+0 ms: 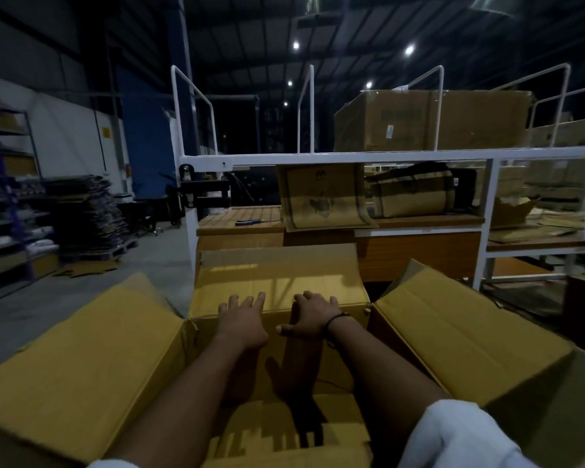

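A large open cardboard box (277, 417) fills the foreground, its four flaps spread outward. My left hand (242, 320) lies with straight fingers on the fold of the far flap (277, 275). My right hand (313, 317), with a dark band at the wrist, rests beside it on the same fold, fingers bent over the edge and thumb pointing left. The left flap (81, 359) and right flap (463, 336) slope away to the sides. Nothing is held in either hand.
Behind the box stands a white metal frame (352, 158) over a wooden worktable (244, 216) holding a blue tool (249, 221), flattened cartons and a rolled bundle (412, 194). A big carton (429, 121) sits on top. Stacked cardboard (88, 214) and shelving stand left across the concrete floor.
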